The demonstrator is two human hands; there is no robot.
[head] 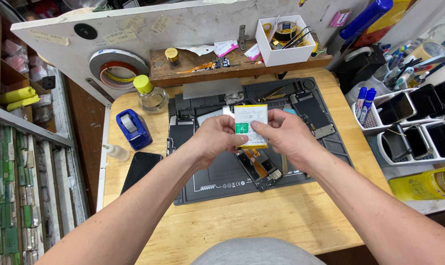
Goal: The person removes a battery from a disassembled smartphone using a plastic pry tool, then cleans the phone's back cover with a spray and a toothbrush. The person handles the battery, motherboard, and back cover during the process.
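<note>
Battery (250,122) gripped by both hands, raised above the mat (222,172) at centre of the surface (262,221). Left hand (216,137) pinching the left edge; right hand (286,138) pinching the right edge and lower corner. Opened phone (262,169) on the mat just beneath. Tape dispenser (133,128) and bottle (151,95) left, far side. Black phone (140,169) left, near.

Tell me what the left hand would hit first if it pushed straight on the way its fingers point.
The left hand points right, across the flat white battery it pinches. Beyond that it would likely meet the right hand first, though depth is unclear.
</note>
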